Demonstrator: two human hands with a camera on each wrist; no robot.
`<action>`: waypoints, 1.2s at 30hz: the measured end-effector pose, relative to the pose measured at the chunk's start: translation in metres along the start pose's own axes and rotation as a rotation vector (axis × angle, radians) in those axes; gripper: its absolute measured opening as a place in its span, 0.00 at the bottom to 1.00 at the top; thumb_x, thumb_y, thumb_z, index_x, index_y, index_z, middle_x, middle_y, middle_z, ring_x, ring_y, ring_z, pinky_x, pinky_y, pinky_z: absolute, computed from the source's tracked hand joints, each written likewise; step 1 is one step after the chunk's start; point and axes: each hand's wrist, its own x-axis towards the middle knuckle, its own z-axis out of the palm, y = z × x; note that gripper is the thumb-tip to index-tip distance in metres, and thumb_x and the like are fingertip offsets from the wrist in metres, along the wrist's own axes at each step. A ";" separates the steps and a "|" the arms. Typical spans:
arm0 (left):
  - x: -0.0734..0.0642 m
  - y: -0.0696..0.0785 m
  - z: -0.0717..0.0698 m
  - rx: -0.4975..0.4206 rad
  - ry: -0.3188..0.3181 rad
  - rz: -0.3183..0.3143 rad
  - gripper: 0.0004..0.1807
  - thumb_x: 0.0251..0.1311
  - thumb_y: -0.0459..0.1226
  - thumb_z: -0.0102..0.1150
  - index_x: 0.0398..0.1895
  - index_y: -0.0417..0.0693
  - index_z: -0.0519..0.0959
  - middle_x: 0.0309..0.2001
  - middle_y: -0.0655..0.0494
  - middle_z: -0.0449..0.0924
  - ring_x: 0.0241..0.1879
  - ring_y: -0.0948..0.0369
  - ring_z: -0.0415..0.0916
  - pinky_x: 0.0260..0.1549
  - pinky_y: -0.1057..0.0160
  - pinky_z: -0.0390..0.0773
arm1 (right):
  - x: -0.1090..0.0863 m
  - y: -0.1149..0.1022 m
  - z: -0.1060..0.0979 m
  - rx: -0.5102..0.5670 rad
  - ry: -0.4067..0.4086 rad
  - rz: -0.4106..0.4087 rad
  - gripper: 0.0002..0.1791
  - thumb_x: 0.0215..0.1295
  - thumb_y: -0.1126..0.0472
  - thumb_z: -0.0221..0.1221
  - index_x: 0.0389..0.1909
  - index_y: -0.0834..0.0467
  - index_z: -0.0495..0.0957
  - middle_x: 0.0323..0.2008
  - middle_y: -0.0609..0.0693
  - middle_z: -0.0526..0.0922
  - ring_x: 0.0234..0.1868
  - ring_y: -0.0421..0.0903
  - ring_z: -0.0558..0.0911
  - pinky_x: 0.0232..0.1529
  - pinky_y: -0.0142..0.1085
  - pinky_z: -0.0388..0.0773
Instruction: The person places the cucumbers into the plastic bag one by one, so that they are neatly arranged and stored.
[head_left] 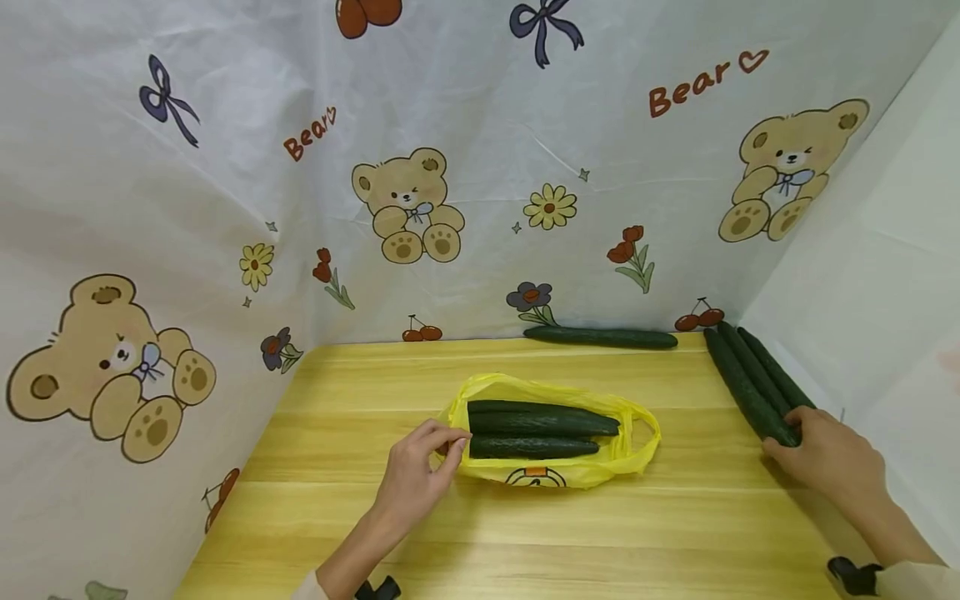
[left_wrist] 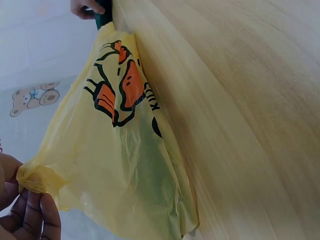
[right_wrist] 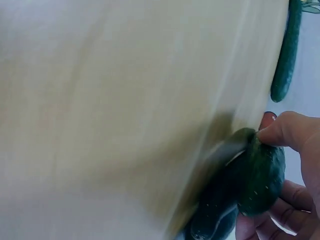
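Observation:
A yellow plastic bag (head_left: pixel 487 469) with a printed cartoon lies on the wooden table, its mouth held apart. Inside it rest dark green cucumbers (head_left: pixel 534 448), side by side. My left hand (head_left: pixel 420 471) pinches the bag's left edge, and the left wrist view shows the bunched plastic between thumb and fingers. At the right, three more cucumbers lie together along the wall. My right hand (head_left: pixel 836 458) grips the near end of one cucumber (right_wrist: pixel 262 180) there, thumb on one side and fingers on the other. The other two (right_wrist: pixel 207 215) lie right beside it.
Another cucumber (head_left: pixel 600 337) lies along the table's back edge, against the bear-printed cloth (head_left: pixel 465 292). A plain white wall (head_left: pixel 862 300) borders the right side. The bag's handle loop (head_left: pixel 651 446) spreads out on the table (head_left: pixel 600 542) towards the right.

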 end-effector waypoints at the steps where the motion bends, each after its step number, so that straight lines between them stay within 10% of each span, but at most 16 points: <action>1: 0.001 0.000 0.000 -0.002 0.000 -0.005 0.07 0.72 0.36 0.69 0.44 0.59 0.91 0.35 0.71 0.82 0.31 0.77 0.75 0.26 0.69 0.79 | 0.000 0.000 -0.002 0.007 0.010 -0.001 0.50 0.70 0.31 0.64 0.65 0.76 0.72 0.55 0.80 0.80 0.34 0.65 0.85 0.22 0.47 0.77; 14: 0.004 0.003 0.002 0.039 -0.031 -0.064 0.15 0.60 0.31 0.76 0.43 0.63 0.91 0.31 0.72 0.78 0.27 0.74 0.72 0.25 0.72 0.74 | 0.001 0.004 -0.014 0.066 0.128 0.047 0.43 0.75 0.46 0.63 0.70 0.78 0.60 0.54 0.82 0.77 0.35 0.71 0.84 0.22 0.51 0.75; 36: 0.004 0.010 0.003 0.005 -0.047 -0.034 0.17 0.61 0.31 0.76 0.50 0.60 0.91 0.37 0.69 0.82 0.29 0.75 0.74 0.27 0.72 0.78 | 0.002 0.001 -0.014 0.121 0.273 -0.036 0.36 0.80 0.48 0.54 0.72 0.75 0.66 0.62 0.83 0.71 0.51 0.81 0.76 0.33 0.67 0.76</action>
